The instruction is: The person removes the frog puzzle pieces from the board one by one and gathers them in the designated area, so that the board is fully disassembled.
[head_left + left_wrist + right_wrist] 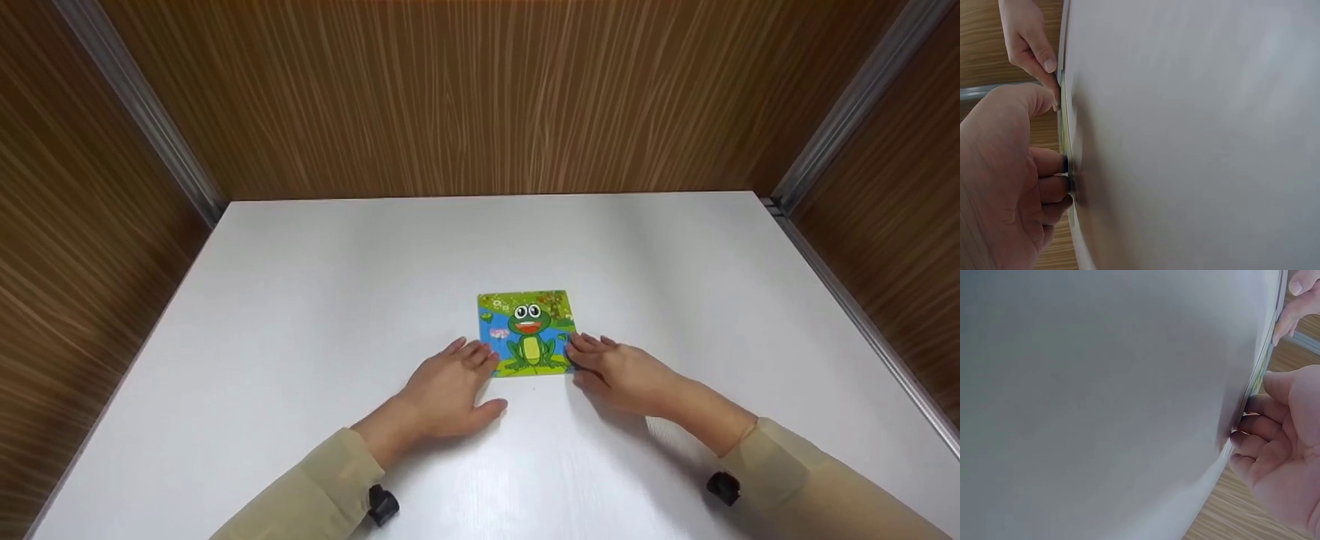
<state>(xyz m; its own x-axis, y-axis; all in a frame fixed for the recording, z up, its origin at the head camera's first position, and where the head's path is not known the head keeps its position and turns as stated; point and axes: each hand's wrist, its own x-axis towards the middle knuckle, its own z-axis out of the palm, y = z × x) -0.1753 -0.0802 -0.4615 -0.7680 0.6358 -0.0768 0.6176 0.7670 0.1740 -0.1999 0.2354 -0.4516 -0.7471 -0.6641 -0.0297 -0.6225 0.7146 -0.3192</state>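
Left fingers (478, 355), right fingers (588, 357) loosely extended, touching square picture (529, 333); only head view shows its frog (531, 348).

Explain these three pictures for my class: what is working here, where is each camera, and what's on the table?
No robot here: a person's bare left hand and right hand do the work. The widest view comes from a camera on the head, looking forward and down; the other two come from cameras on the left and right wrists. On the white table lies a square frog picture. The hands touch its left and right sides; neither seems to grip it.
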